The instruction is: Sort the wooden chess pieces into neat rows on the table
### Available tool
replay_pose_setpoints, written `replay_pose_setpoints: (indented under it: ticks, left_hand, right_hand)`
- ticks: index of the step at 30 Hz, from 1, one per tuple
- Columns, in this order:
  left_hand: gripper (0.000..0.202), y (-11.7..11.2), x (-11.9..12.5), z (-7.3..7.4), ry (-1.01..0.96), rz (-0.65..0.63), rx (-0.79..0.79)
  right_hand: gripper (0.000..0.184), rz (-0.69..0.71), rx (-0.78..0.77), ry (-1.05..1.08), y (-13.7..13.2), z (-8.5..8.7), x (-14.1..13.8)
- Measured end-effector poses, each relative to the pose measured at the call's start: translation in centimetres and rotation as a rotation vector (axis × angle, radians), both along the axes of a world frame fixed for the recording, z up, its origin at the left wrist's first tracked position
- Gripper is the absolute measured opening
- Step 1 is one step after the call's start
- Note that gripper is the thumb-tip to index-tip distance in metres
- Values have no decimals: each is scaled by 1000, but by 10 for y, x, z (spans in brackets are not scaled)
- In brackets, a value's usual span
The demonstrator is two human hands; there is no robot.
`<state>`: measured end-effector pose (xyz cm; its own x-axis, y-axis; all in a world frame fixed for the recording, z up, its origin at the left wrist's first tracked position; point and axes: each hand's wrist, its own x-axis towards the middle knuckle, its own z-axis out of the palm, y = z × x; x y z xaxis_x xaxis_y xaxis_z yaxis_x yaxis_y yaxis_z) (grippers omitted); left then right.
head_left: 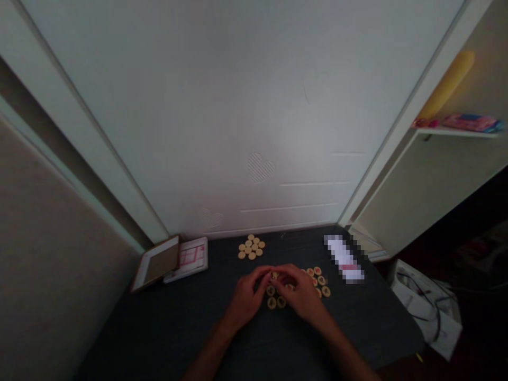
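Fingers (262,271) of left hand (246,295) and right hand (300,292) grip one disc (274,275), apparently steadying it, well inside the worktop's (166,328) far edge.

Dark tabletop (178,317) — round pieces (248,243), shallow tray (149,268), pink-marked box (193,256), pixelated object (344,258).

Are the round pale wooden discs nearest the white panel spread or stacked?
Spread; the discs lie in one flat cluster, side by side.
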<state>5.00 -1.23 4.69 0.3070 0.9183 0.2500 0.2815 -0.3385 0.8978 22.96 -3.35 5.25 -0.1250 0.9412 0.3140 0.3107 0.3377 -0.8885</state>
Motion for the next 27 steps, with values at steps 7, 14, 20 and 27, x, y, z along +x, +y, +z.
replay_pose_setpoints:
  ticks: [7,14,20,27]
  left_hand:
    - [28,1,0,-8,26,-12,2]
    - [21,22,-15,-27,111,106,0]
    - [23,32,-19,-45,104,163,-26]
    - [24,31,-19,-50,152,160,-5]
  right_hand:
    - [15,-25,-3,-70,11,6,12]
    - [30,-139,-183,87,35,9,88]
    - [32,-216,-190,67,39,-2,143]
    - [39,-200,-246,-84,51,-28,154]
